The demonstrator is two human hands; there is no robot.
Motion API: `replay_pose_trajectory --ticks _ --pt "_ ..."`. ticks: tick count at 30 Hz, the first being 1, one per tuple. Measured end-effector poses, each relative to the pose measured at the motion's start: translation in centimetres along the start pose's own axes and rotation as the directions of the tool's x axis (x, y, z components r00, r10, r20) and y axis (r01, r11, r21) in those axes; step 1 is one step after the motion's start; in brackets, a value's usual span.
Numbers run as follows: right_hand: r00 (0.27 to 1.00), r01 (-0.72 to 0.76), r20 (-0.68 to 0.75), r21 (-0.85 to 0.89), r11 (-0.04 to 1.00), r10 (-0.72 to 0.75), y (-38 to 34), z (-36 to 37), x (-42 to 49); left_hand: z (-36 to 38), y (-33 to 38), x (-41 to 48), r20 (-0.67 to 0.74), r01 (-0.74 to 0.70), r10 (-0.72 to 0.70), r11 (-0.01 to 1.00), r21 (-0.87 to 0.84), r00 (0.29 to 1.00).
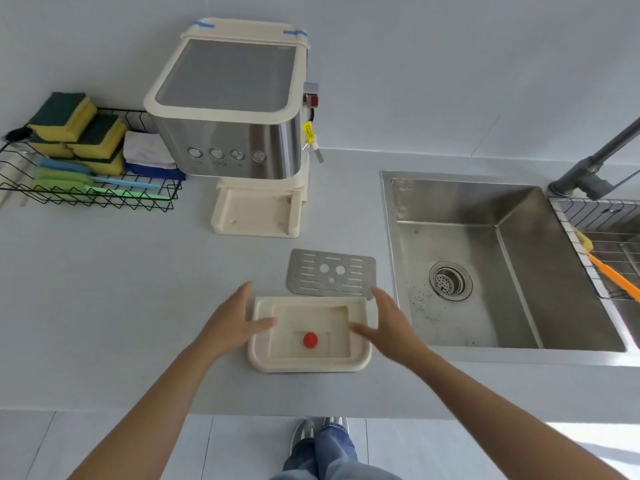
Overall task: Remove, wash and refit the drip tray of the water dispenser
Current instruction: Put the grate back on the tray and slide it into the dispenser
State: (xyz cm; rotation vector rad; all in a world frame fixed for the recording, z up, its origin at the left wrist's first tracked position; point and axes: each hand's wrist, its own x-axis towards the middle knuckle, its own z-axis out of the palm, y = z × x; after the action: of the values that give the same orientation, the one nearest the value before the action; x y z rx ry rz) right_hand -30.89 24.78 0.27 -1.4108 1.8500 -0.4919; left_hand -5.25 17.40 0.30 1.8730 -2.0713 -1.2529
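Observation:
The cream drip tray [360, 355] lies on the grey counter in front of me, with a red float button [310, 340] in its middle. Its metal grate [356, 271] lies flat just behind it, off the tray. My left hand [232, 323] rests at the tray's left edge, thumb over the rim, fingers spread. My right hand [388, 323] is at the right edge, thumb over the rim, fingers spread. Neither hand has closed around the tray. The water dispenser [232, 112] stands further back with its cream base [254, 216] bare.
A steel sink [512, 258] with a drain lies to the right, a grey faucet [595, 161] behind it, and a wire rack with an orange brush [616, 275] at far right. A black wire basket [86, 195] of sponges and cloths stands at back left.

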Motion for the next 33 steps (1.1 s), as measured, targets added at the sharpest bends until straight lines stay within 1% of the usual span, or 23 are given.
replay_pose_trajectory --ticks 2,4,8,13,18,24,28,33 --pt "1.0 -0.006 -0.028 -0.031 0.999 0.005 -0.4 -1.2 2.0 -0.5 1.5 1.7 -0.025 -0.045 0.046 0.998 0.034 0.999" --pt "1.0 0.0 -0.029 -0.101 0.995 -0.003 -0.8 -2.2 4.1 -0.6 2.9 3.6 -0.015 -0.1 0.102 0.991 0.087 0.995" --pt "0.999 0.008 0.044 -0.278 0.961 0.004 -1.0 -3.4 7.6 -0.2 5.5 6.9 0.052 -0.182 0.175 0.956 0.229 0.983" --pt "0.982 0.046 0.184 -0.478 0.877 0.049 -0.7 -3.3 9.5 0.9 6.8 9.3 0.186 -0.261 0.199 0.866 0.427 0.962" --pt "0.975 0.057 0.209 -0.574 0.817 0.079 -0.5 -3.0 10.7 2.1 7.0 10.9 0.243 -0.299 0.188 0.747 0.594 0.952" --pt "0.976 0.08 0.205 -0.647 0.758 0.071 -0.5 -2.9 11.7 2.1 7.0 12.2 0.25 -0.32 0.203 0.68 0.66 0.947" --pt "0.976 0.069 0.201 -0.641 0.765 0.08 -0.4 -2.9 12.1 2.0 7.3 12.5 0.244 -0.318 0.207 0.695 0.645 0.947" --pt "0.979 0.055 0.186 -0.642 0.765 0.086 -0.5 -3.0 12.1 1.9 7.5 12.6 0.225 -0.304 0.205 0.689 0.658 0.953"
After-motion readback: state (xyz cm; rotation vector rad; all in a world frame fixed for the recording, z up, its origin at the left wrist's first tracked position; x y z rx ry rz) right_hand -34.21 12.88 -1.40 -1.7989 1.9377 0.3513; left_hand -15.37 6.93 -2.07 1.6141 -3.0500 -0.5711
